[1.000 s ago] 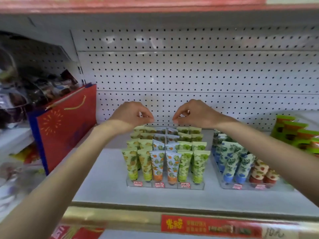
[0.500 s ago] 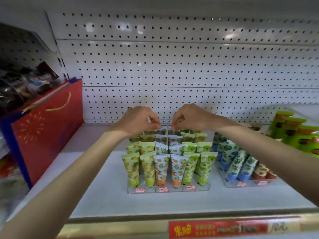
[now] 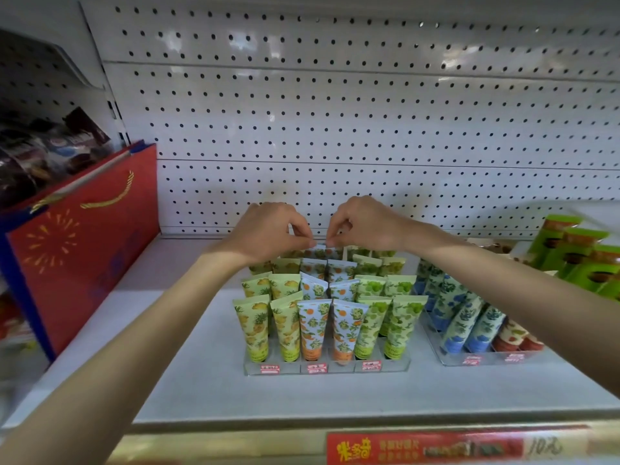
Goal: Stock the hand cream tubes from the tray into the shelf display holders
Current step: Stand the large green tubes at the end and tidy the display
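Observation:
A clear display holder [image 3: 327, 367] on the white shelf [image 3: 201, 380] holds several rows of hand cream tubes: yellow pineapple, orange-print [image 3: 313, 327] and green ones. My left hand [image 3: 265, 231] and my right hand [image 3: 365, 223] reach over to the back row. Each pinches a top corner of a white orange-print tube [image 3: 320, 251] standing in the back middle slot. The fingertips nearly meet above it. The lower part of that tube is hidden behind the rows in front. No tray shows.
A second clear holder [image 3: 469, 359] with blue-print and red tubes stands to the right. Green boxed products [image 3: 577, 256] sit at the far right. A red gift bag [image 3: 84, 250] leans at the left. White pegboard [image 3: 335, 112] backs the shelf; a red price strip [image 3: 422, 448] runs along its front edge.
Both hands have sunk slightly onto the back row and their fingertips have drawn closer together. The camera has tilted and moved nearer the shelf.

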The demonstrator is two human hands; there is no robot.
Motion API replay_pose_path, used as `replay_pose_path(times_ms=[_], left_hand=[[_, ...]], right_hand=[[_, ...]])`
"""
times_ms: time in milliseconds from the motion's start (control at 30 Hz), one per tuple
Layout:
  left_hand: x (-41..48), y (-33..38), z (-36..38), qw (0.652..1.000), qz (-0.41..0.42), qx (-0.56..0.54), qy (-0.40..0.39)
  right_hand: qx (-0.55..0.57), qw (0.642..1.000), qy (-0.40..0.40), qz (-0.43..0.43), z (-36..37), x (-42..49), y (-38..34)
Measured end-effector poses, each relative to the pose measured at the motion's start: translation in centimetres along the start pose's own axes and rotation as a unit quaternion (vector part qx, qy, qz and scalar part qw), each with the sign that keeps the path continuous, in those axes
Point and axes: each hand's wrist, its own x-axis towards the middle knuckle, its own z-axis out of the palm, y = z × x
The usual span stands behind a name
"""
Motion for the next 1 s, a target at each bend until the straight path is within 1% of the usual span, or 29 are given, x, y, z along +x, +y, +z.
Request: replay_pose_path(times_ms=[200, 600, 667, 733, 800, 833, 1000], left_hand=[[0.1, 0.3, 0.1, 1.0, -0.009, 0.017, 0.009], [-0.6, 0.6, -0.3, 0.999, -0.025, -0.015, 0.016], [-1.1, 0.8, -0.7, 0.999, -0.023, -0.034, 0.021], [-1.7, 1.0, -1.2, 0.998, -0.021, -0.051, 0.02], [-2.2, 1.2, -1.3, 0.998, -0.023, -0.064, 0.004], [-2.4, 1.3, -1.3, 0.997, -0.024, -0.068, -0.007], [-2.9, 1.8, -0.6, 0.998, -0.032, -0.051, -0.03]], right_hand=[[0.032, 0.999, -0.008, 0.0, 0.0, -0.1, 0.7], [0.071, 0.997, -0.024, -0.008, -0.3, -0.2, 1.2], [0.082, 0.997, -0.008, -0.009, -0.9, -0.3, 1.4], [0.106, 0.994, 0.027, -0.008, -1.9, -0.4, 1.5], [0.128, 0.99, 0.051, -0.005, -2.8, -0.8, 1.3], [0.132, 0.99, 0.05, -0.006, -3.0, -1.1, 1.1], [0.091, 0.995, -0.019, -0.023, -1.8, -2.7, -0.3]])
